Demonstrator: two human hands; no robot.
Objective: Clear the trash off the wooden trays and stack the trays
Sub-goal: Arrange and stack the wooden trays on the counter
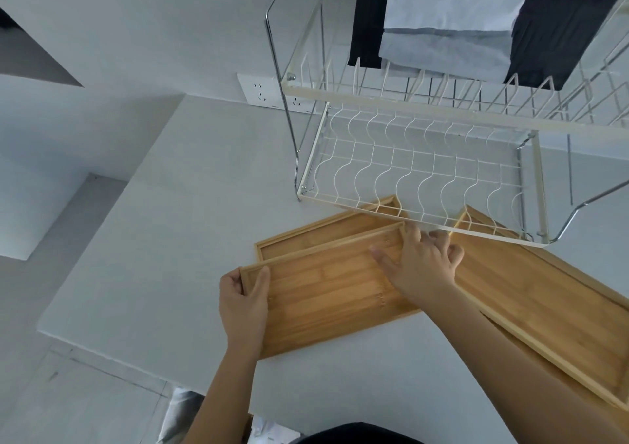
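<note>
While both hands grasp one tray (326, 294), three trays are visible.
Left hand (243, 299) and right hand (420, 265) clasp its ends; wire rack (418, 171) overhangs two others.

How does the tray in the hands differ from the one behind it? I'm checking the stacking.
The held tray is gripped at both short ends, by the left hand and right hand; the back tray is untouched. The held tray shows fully and overlaps the back tray, whose far corner lies under the wire rack. Both are wooden, rimmed and free of trash.
</note>
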